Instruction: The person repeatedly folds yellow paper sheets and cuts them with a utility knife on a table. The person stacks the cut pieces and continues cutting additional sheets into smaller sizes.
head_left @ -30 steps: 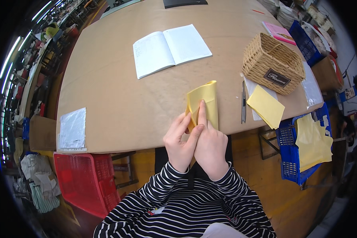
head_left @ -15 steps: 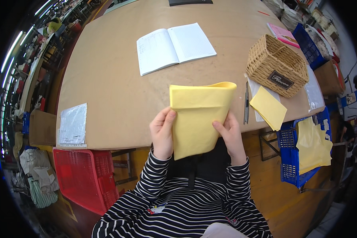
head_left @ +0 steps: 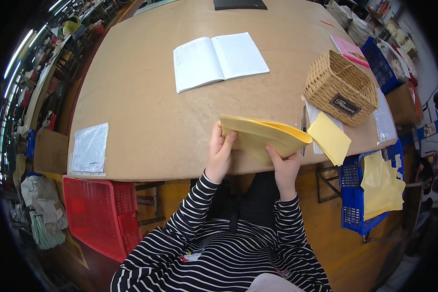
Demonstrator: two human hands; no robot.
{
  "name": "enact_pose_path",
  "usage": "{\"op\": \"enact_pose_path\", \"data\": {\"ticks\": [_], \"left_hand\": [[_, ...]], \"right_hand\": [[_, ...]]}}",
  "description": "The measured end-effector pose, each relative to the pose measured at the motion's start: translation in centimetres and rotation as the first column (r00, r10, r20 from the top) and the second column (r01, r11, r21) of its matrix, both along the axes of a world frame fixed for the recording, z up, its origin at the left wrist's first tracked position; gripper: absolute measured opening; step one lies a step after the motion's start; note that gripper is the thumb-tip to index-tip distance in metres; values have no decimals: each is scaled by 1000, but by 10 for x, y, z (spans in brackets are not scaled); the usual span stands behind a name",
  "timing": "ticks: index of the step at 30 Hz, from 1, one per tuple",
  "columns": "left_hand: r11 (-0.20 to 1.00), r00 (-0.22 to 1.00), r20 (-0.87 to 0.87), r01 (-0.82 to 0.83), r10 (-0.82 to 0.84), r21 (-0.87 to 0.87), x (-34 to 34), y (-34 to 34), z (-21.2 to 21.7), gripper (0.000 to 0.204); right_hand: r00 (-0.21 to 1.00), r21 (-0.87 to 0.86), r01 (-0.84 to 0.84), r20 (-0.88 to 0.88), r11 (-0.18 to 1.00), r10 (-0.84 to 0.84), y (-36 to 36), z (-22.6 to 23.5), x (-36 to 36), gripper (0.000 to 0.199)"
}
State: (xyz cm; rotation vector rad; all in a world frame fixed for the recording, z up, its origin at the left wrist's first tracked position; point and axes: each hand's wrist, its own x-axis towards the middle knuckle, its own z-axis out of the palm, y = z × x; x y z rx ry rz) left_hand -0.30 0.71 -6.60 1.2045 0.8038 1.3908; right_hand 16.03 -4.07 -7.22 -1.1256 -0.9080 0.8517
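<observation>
Between both hands I hold a folded yellow sheet [head_left: 260, 138], perhaps paper, tilted so that its folded edges face up. My left hand [head_left: 220, 153] is closed on its left end, thumb on the near face. At the lower right, my right hand [head_left: 286, 169] pinches it, also with the thumb in front. The fingers behind the sheet are mostly hidden. It is held above the table's near edge. A stack of smaller yellow pieces [head_left: 330, 138] lies at the right, close to the sheet's right end.
An open notebook [head_left: 243, 56] lies on the brown table [head_left: 136, 97]. Right of it stand a wicker basket [head_left: 326, 80] and a pink booklet [head_left: 350, 50]. A plastic-sleeved paper [head_left: 90, 148] lies at the left. Below the table edge are a red crate [head_left: 100, 209] and a blue crate [head_left: 351, 202] with yellow sheets [head_left: 382, 187].
The yellow sheet has tipped from showing its broad face to a flatter angle, and moved slightly right. My left hand has moved up and right along with it; both hands keep hold.
</observation>
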Motion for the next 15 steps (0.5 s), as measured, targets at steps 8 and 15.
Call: {"op": "enact_pose_path", "data": {"ticks": [8, 15], "left_hand": [[998, 986, -165, 7, 5, 68, -4, 6, -6, 34], [995, 996, -56, 61, -65, -74, -5, 20, -1, 36]], "right_hand": [[993, -89, -49, 106, 995, 59, 1, -1, 6, 40], [954, -47, -143, -271, 989, 125, 4, 8, 5, 42]]}}
